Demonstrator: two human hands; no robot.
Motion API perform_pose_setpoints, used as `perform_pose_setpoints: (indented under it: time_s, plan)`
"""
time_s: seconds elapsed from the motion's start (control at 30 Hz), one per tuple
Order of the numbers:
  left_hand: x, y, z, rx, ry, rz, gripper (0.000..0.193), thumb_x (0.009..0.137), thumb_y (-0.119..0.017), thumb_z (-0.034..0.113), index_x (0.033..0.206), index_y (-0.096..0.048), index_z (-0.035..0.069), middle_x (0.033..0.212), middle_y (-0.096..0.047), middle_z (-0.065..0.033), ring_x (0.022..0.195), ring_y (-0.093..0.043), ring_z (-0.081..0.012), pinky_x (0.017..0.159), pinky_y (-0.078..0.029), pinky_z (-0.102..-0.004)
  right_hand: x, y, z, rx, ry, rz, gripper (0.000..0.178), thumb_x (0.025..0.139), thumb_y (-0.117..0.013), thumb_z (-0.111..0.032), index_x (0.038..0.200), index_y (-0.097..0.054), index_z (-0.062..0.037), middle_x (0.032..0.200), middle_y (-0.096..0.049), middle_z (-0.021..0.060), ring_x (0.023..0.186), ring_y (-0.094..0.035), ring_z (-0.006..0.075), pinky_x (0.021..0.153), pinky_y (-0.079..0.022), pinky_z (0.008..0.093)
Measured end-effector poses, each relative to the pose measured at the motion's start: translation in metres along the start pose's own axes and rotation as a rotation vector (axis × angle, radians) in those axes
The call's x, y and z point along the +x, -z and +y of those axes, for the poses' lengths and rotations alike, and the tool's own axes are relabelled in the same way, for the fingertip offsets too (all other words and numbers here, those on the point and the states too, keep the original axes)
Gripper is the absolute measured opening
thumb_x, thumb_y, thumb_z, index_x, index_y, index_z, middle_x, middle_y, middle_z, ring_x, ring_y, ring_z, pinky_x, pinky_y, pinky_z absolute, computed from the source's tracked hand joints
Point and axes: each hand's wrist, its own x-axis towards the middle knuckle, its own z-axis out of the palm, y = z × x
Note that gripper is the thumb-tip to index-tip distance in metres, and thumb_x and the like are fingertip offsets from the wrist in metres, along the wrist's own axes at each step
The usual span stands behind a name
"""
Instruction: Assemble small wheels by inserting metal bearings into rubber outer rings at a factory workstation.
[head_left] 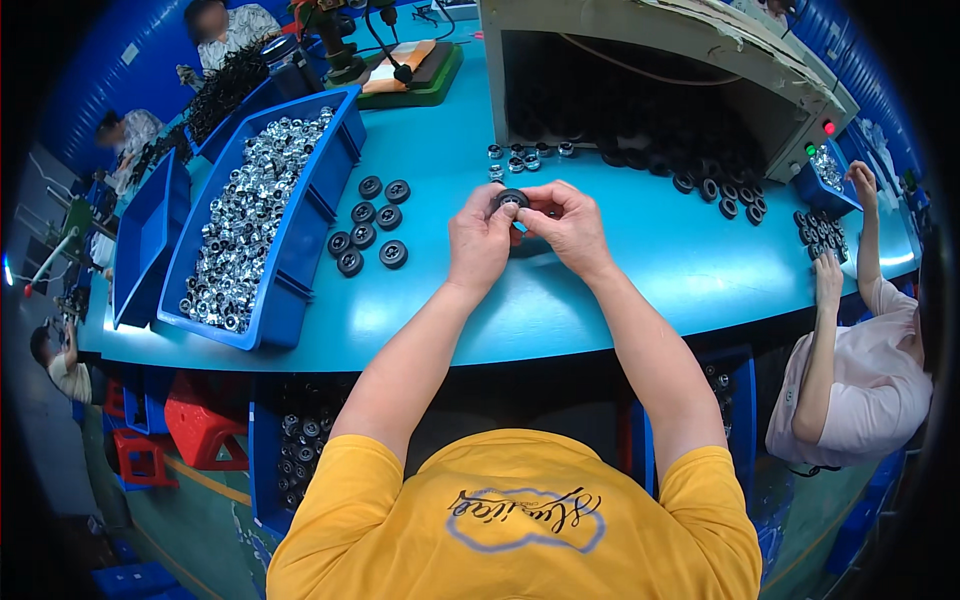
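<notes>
Over the turquoise table point(370, 315), a black wheel point(511, 197) is pinched by the left hand point(479, 236) and the right hand point(570, 228) (thumbs on the near side). Loose wheels point(389, 217) lie leftward, beside a blue bin point(300, 245) of shiny parts point(250, 215).

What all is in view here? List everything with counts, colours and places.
table: one, turquoise, centre
large tray: one, blue, table's left
silver parts: many, silver, in large tray
second tray: one, blue, farther left
loose wheels: eight, black, right of large tray
silver hubs: several, silver, before the box
box: one, off-white, far side
rings: many, black, box's mouth
stools: at least two, red, floor left
bins: at least two, blue, below table
co-workers: at least four, pale tops, both sides
held wheel: one, black, between hands
shirt: one, yellow, bottom
left hand: one, bare, centre
right hand: one, bare, centre
</notes>
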Motion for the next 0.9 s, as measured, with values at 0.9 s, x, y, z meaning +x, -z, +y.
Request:
perform_pose_setpoints:
  time_s: [0.9]
  plan:
    - [-0.001,0.004,0.002,0.368,-0.283,-0.013,0.024,0.102,-0.058,0.008,0.125,-0.067,0.002,0.093,-0.072,-0.0098,0.072,-0.067,-0.014,0.061,-0.055,-0.0281,0.003,-0.003,0.004,0.087,-0.099,0.071,0.012,0.087,-0.07,-0.01,0.092,-0.062,-0.0038,0.078,-0.065,0.0017,0.066,-0.063,0.0079,0.054,-0.055,0.0251]
